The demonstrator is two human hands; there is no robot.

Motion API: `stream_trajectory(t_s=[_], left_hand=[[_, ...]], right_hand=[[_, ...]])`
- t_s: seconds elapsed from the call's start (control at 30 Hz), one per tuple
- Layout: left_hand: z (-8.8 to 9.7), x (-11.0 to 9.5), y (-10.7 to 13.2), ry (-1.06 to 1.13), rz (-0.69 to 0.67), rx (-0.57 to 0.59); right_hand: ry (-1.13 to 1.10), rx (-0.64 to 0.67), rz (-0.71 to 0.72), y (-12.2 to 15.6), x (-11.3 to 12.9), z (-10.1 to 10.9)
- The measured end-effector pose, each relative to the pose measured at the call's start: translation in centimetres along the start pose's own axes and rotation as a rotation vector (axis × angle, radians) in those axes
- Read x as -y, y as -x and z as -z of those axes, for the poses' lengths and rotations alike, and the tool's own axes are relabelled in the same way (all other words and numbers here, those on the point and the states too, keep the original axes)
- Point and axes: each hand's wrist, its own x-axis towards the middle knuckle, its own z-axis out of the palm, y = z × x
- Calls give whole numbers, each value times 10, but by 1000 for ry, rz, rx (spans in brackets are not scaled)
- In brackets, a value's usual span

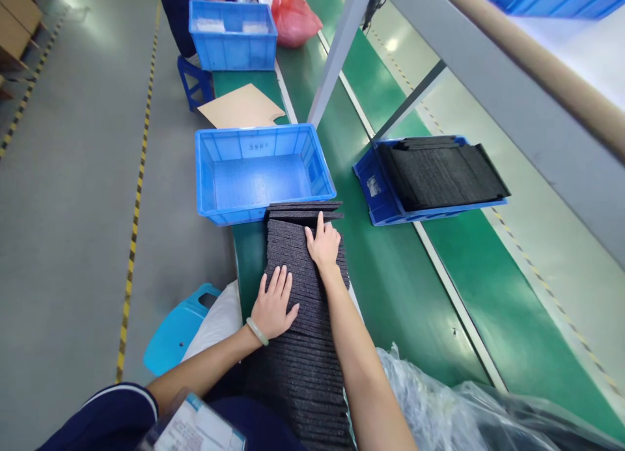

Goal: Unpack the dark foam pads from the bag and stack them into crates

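A long row of black foam sheets [303, 373] stands on edge, packed face to face, running from my body toward an empty blue bin [263, 210]. My left hand [273, 304], a pale bangle at its wrist, lies with fingers spread on top of the row. Farther along, my right hand [323, 243] rests on the row's right side. Its index finger points forward against a black sheet [307, 215] at the far end, the thumb is apart and the other fingers curl. A few sheets there lean against the bin, separated from the row by a gap.
To the right, a blue crate [374, 187] holds many black sheets. A cardboard piece [241, 106] and another blue bin [234, 51] lie beyond. A grey frame post [342, 54] rises beside the green bench. Clear plastic wrap [430, 405] sits lower right; a person works at the far end.
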Motion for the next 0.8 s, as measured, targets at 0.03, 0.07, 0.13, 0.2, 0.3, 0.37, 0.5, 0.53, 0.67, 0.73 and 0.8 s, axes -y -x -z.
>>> stream_trajectory(t_s=[0.03,0.07,0.13,0.2,0.3,0.37,0.5,0.53,0.67,0.73,0.8], left_hand=[[0,0,0,-3,-1,-4],[0,0,-1,-7,-3,-7],[-1,1,-1,-13,-4,-15],[-2,1,-1,-15,-5,-25],[-5,1,1,-5,-10,-45],[-6,1,1,14,-15,-60],[3,12,-18,103,-19,-81],[9,18,-30,133,-22,-86],[43,42,-87,229,-59,-121],[53,48,-111,253,-131,-114],[55,48,-127,259,-221,-83]], right_hand=[[10,7,-3,-3,0,0],[17,12,-5,-6,0,-1],[25,9,-13,-11,1,-2],[30,-7,-29,-15,5,-2],[20,-25,-53,-14,12,5],[-10,-49,-74,-3,15,18],[-129,-123,-183,70,-6,61],[-159,-130,-236,100,-16,73],[-201,-140,-631,260,-49,112],[-232,-159,-903,345,-43,122],[-287,-218,-1134,415,-19,121]])
